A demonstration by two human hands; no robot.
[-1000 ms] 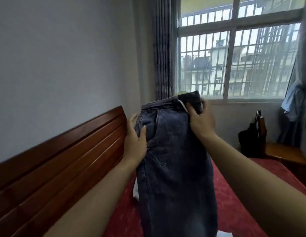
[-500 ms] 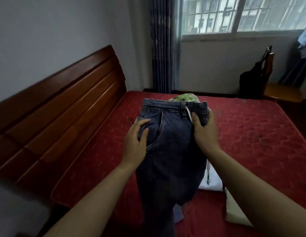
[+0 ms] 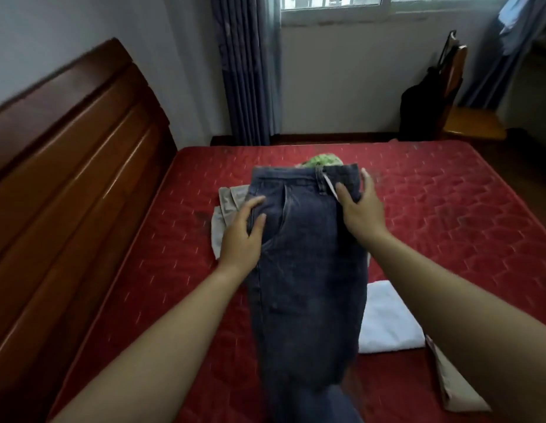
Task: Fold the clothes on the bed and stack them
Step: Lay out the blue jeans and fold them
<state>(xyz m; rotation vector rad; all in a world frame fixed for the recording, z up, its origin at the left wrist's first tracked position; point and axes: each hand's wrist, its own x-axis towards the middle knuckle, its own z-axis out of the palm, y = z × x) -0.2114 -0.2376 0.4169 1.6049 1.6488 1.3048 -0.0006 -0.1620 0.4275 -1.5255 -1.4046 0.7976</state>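
Clothes spread over a bed (image 3: 449,215) with a red quilted cover, wooden headboard (image 3: 67,178) along its left side. Beyond the far edge: grey curtain (image 3: 244,68), window (image 3: 372,4) above a pale wall, wooden chair (image 3: 467,123) with a black bag (image 3: 418,108) slung on it.

Largest of the clothes: dark blue jeans (image 3: 308,270), lengthwise down the middle of the bed, waistband at the far end, legs trailing toward the near edge and out of view at the bottom. Held at the hips from both sides; whether lying flat on the cover or partly lifted, cannot tell.

Under the jeans' left edge, a beige garment (image 3: 226,209), poking out toward the headboard. Just right of the legs, a folded white cloth (image 3: 384,319), flat on the cover, its left edge hidden by denim. Near the right forearm, a pale cream piece (image 3: 458,389), partly covered by the arm. Behind the waistband, only a scrap showing, a green patterned garment (image 3: 323,160).

Left hand (image 3: 241,236): pinching the jeans at the front pocket, thumb on top, fingers curled round the side seam. Right hand (image 3: 360,209): closed on the right end of the waistband beside a belt loop, thumb over the front, fingers wrapped behind the edge.
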